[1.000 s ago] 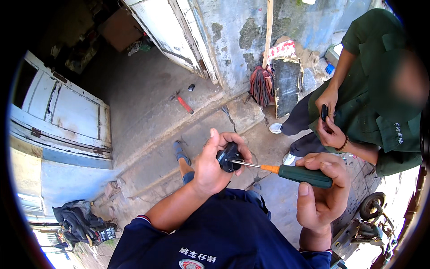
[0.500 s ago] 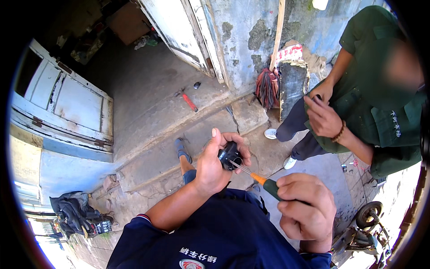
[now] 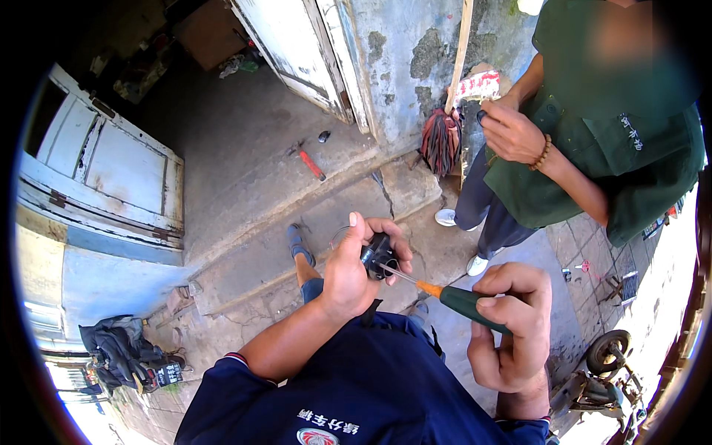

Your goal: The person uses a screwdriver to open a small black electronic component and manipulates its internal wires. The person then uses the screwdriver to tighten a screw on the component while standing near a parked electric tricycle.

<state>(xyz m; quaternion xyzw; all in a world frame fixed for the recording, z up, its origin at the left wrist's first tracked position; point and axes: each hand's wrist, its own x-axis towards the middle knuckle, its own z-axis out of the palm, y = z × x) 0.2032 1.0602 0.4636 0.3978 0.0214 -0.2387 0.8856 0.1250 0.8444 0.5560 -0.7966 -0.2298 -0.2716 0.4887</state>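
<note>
A small black part (image 3: 380, 251) with a rounded body and a round opening sits in my left hand (image 3: 347, 271), whose fingers curl round it with the thumb raised. My right hand (image 3: 519, 311) grips the green handle of a screwdriver (image 3: 469, 304) with an orange collar. Its thin metal shaft runs to the left and the tip meets the black part at the opening. How deep the tip reaches is hidden. A thin wire shows beside my left thumb.
At the right stands a person (image 3: 586, 126) in a green shirt, holding something small and dark. A red-handled hammer (image 3: 312, 165) lies on the concrete step. A mop (image 3: 443, 141) leans on the wall. White doors (image 3: 130, 167), a black motorbike (image 3: 133, 356) and another two-wheeler (image 3: 604, 378) surround me.
My right hand has shifted its hold on the screwdriver, and the handle sits flatter and farther right. The person in green has moved left and farther back. My left hand has barely moved.
</note>
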